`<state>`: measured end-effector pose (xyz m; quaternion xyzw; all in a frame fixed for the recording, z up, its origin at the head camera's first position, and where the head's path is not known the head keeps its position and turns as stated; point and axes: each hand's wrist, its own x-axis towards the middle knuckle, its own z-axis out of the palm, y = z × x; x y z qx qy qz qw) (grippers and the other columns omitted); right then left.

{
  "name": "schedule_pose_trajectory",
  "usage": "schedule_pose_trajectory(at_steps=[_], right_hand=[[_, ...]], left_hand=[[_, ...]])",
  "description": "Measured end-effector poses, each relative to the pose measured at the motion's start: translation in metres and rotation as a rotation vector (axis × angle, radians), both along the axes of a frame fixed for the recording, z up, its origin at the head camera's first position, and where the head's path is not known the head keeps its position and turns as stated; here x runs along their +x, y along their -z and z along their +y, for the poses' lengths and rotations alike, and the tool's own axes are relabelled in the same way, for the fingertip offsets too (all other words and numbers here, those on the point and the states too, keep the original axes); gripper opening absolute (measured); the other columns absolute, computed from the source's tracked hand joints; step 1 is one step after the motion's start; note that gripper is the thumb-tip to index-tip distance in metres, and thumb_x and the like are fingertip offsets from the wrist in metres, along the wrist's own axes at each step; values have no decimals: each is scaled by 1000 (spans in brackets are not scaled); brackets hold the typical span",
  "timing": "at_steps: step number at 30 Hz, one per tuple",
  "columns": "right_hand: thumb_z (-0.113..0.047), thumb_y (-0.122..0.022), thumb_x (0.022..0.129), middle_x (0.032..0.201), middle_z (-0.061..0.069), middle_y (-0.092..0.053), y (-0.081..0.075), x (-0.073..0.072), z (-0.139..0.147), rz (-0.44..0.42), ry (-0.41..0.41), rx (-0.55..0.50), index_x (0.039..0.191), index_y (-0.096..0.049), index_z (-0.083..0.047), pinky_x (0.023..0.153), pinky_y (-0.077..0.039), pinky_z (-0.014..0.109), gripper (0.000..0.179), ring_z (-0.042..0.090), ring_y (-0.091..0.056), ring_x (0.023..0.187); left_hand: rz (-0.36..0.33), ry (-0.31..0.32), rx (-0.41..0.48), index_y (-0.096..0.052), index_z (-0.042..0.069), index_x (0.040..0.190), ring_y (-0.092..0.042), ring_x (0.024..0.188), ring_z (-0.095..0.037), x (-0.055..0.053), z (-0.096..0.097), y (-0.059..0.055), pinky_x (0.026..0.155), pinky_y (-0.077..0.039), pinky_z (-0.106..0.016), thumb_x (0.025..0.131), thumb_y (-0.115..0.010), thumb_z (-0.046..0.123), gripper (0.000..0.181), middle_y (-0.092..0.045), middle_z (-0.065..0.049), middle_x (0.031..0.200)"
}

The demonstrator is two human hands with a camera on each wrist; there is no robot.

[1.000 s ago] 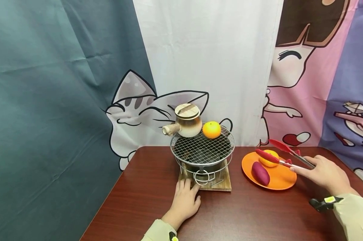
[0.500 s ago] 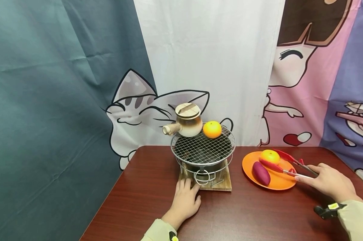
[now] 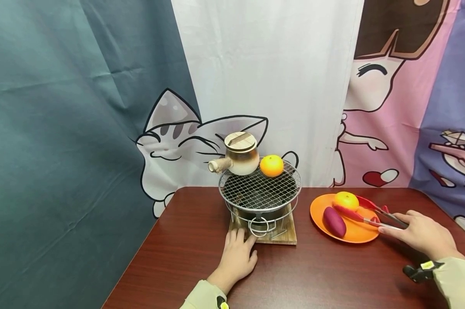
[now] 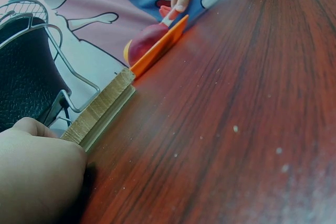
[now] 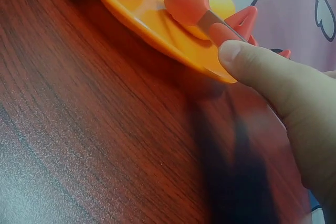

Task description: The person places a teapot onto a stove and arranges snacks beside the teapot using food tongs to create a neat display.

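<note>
My right hand (image 3: 425,234) holds red-tipped metal tongs (image 3: 367,221) at the table's right side. The tongs' two red heads lie on either side of a mandarin orange (image 3: 345,200) on an orange plate (image 3: 360,237). A purple sweet potato (image 3: 334,222) lies nearer on that plate. In the right wrist view, one red head (image 5: 186,3) covers part of the fruit, and my thumb (image 5: 247,59) presses the tongs' arm. My left hand (image 3: 238,259) rests with its fingers on the front left of the wooden board (image 3: 288,238) under the grill.
On the board stands a round tabletop grill (image 3: 257,201) with a wire mesh top. A side-handled clay teapot (image 3: 245,165) with a wooden lid and a second mandarin (image 3: 272,166) sit on the mesh. Behind the brown table (image 3: 294,279) hangs a printed curtain (image 3: 294,77).
My right hand has lowered the tongs and shifted slightly right, bringing their heads from above the plate down around the mandarin. My left hand has stayed on the board.
</note>
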<state>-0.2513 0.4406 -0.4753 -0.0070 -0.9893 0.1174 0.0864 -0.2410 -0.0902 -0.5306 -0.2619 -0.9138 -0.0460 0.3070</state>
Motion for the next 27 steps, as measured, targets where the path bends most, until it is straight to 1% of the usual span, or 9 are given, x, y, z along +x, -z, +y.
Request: schedule_pose_trajectory(at_steps=[5, 9, 14, 17, 21, 24, 27], right_hand=[[-79, -62, 78, 94, 15, -60, 2, 0, -1, 10, -12, 7, 125, -65, 2, 56, -47, 57, 94, 36, -61, 77], [-79, -62, 78, 93, 14, -60, 3, 0, 0, 9, -12, 14, 125, -65, 3, 55, -48, 55, 94, 34, -60, 76], [-79, -61, 79, 92, 13, -59, 1, 0, 0, 12, -12, 16, 125, -65, 3, 54, -47, 52, 94, 31, -59, 74], [-78, -61, 79, 94, 15, -59, -3, 1, -1, 20, -6, 21, 126, -65, 2, 55, -47, 54, 93, 33, -59, 75], [-77, -62, 80, 98, 19, -59, -11, 3, -4, 30, -1, 24, 127, -64, 3, 57, -48, 59, 92, 38, -60, 78], [-76, -62, 81, 99, 21, -59, -17, 4, -6, 28, 4, 23, 127, -63, 3, 58, -49, 61, 93, 41, -60, 79], [-76, -61, 81, 99, 22, -60, -21, 3, -6, 29, 7, 29, 128, -63, 4, 58, -49, 61, 93, 41, -60, 79]], left_hand=[[8, 0, 2, -65, 23, 121, -47, 109, -31, 1, 0, -1, 97, -39, -52, 77, -72, 31, 45, -51, -9, 112], [10, -3, -1, -65, 23, 120, -47, 108, -30, 1, 0, -1, 97, -40, -51, 76, -73, 31, 45, -51, -9, 112], [-19, -7, -1, -65, 23, 122, -47, 110, -31, 0, 1, -1, 99, -38, -51, 78, -72, 31, 46, -51, -9, 114], [-22, -7, -1, -65, 23, 122, -47, 110, -31, -1, 1, 0, 99, -38, -51, 78, -72, 31, 46, -51, -9, 114], [-28, -7, 1, -64, 23, 123, -47, 110, -31, -1, 1, 1, 99, -39, -52, 78, -72, 32, 46, -51, -10, 114], [-45, -12, 2, -64, 24, 125, -47, 112, -32, -1, 0, 2, 101, -38, -53, 79, -71, 32, 47, -51, -10, 115], [-44, -13, 1, -64, 24, 124, -46, 112, -32, -1, 0, 2, 101, -38, -53, 79, -71, 32, 46, -51, -9, 115]])
